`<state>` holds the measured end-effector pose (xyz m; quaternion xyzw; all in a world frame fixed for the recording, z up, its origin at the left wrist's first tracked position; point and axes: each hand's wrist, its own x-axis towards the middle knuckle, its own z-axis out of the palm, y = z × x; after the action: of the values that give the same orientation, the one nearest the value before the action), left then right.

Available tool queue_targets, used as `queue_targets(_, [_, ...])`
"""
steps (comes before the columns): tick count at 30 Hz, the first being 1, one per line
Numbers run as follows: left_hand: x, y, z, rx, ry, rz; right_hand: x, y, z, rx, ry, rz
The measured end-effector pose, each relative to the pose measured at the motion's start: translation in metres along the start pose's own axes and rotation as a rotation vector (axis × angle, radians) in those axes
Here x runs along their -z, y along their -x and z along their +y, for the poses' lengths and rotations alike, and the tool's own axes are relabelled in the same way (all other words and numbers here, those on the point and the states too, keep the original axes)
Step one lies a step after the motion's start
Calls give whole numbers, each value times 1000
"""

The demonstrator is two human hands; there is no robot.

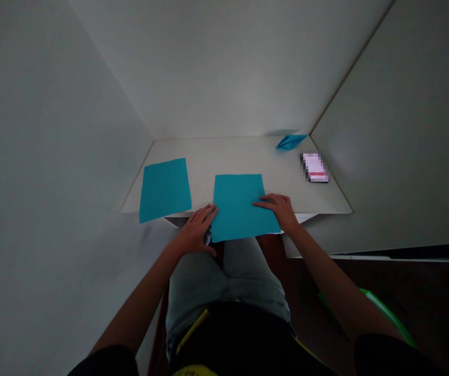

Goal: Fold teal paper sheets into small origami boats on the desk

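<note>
light denim shorts (224,282) fill the bottom of the view, with a black top (232,339) above them. left hand (195,230) is open, fingers spread, resting at the near left edge of a teal paper sheet (238,206), no pinch on it. right hand (277,210) lies open and flat on the sheet's right side, holding nothing else. the sheet sits on a white desk (228,156) and overhangs its front edge. a second teal paper sheet (165,189) lies flat to the left, well apart. a folded teal paper shape (291,141) sits in the far right corner, near a pixelated phone (314,167).
</note>
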<state>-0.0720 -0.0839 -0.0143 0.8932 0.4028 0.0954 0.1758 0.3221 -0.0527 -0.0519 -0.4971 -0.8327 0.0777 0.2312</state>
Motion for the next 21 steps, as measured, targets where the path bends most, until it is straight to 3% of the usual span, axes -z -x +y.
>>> queue_targets(3, [0,-14,-11,65,40,73,2,-5,-1,-31,-86,8])
queue_targets(8, [18,-64,-7,81,200,234,24,-28,-4,-81,-388,50])
queue_targets(11, [38,-90,0,65,431,363,49,-47,-6,-130,-599,113])
queue_targets(15, [60,-117,5,173,780,483,74,-71,-5,-223,-771,234])
queue_targets(18, [59,-134,-3,154,948,483,70,-84,-1,-257,-953,240])
queue_targets(21, [41,-143,-17,151,1043,495,48,-88,7,-301,-1056,236])
